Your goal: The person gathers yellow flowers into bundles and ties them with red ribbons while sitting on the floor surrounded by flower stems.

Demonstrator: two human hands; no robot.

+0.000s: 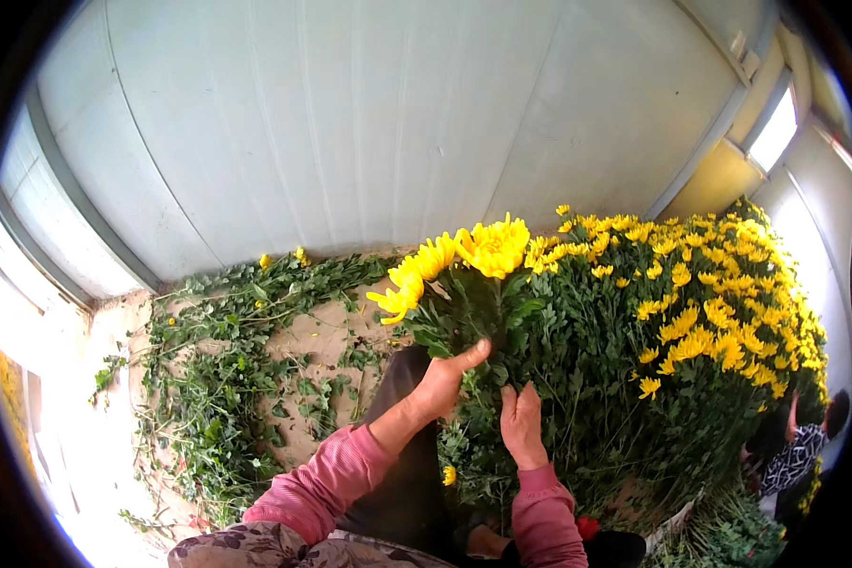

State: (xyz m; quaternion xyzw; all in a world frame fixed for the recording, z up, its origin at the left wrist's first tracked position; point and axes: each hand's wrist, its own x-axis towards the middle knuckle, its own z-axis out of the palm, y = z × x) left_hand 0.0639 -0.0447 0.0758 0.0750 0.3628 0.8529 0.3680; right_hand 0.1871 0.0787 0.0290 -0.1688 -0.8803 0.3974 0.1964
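My left hand (445, 379) grips the leafy green stems of a bunch of yellow chrysanthemums (464, 260), thumb raised, with the big blooms fanned out above it. My right hand (523, 424) rests just to the right, fingers pointing up into the same foliage and touching the stems. Both sleeves are pink. Leaves hide the lower stems.
A large stack of cut yellow chrysanthemums (691, 322) fills the right side. Stripped leaves and stalks (218, 379) litter the concrete floor (317, 336) at left. A pale panel wall (350, 123) rises behind. Another person in a patterned top (797, 452) crouches at the lower right.
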